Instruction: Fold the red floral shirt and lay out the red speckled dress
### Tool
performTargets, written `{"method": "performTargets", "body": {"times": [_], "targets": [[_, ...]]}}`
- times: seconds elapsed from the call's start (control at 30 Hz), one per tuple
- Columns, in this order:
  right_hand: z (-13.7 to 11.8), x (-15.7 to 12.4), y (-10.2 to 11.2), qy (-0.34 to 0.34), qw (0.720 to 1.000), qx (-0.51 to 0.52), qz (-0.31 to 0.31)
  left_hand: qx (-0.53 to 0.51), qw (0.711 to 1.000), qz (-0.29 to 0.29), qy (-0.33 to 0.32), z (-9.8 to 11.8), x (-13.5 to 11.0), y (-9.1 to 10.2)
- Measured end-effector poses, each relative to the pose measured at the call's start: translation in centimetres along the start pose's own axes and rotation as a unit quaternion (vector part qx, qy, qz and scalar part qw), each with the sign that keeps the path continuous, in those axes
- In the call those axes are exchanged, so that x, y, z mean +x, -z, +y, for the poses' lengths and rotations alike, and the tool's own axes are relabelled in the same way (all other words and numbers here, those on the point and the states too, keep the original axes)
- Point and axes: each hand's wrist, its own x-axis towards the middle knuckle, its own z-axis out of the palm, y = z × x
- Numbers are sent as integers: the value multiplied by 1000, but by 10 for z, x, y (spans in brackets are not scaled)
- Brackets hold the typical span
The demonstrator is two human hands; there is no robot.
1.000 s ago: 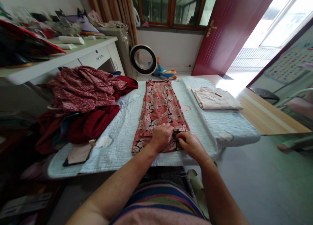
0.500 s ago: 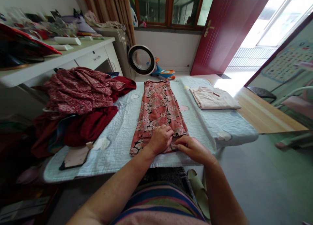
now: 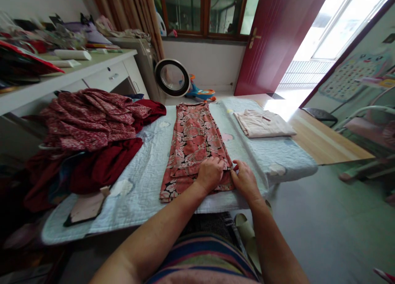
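A long pink floral garment (image 3: 194,140) lies lengthwise on a pale blue quilted pad (image 3: 148,169), folded into a narrow strip. My left hand (image 3: 210,174) rests on its near right part, fingers curled down onto the cloth. Beside it, my right hand (image 3: 245,178) pinches the garment's right edge near the hem, and the two hands almost touch.
A heap of dark red clothes (image 3: 89,128) lies on the pad's left side. A folded beige garment (image 3: 262,123) sits at the far right. A flat pinkish card (image 3: 86,206) lies near the front left. A white desk (image 3: 77,74) stands left, a red door (image 3: 274,37) behind.
Both hands slid slightly toward the garment's right edge. My right hand turned from lying flat to pinching the edge. The view shifted a little to the right.
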Motion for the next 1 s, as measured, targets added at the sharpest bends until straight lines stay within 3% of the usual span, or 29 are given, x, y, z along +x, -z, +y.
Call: {"method": "performTargets", "body": {"times": [0.2,0.33,0.57,0.7,0.8,0.93,1.0], "targets": [[-7,1,7,-40,998,-29,-39,-165,978,98,77,-11,5,-9],[-10,2,10,-59,993,-84,-56,-199,969,127,74,-10,5,-12],[-13,-1,16,-84,991,-66,-79,-133,985,106,40,-8,0,-13],[-10,-3,19,-109,987,-51,-109,-96,993,67,-30,-7,-2,-13],[-4,-6,24,-100,985,-69,-125,-76,993,25,-91,-6,-5,-14],[8,-7,36,-84,980,-63,-166,-84,989,5,-122,-7,-8,-12],[11,-6,42,-78,982,-60,-158,-93,987,4,-134,-7,-9,-10]]}}
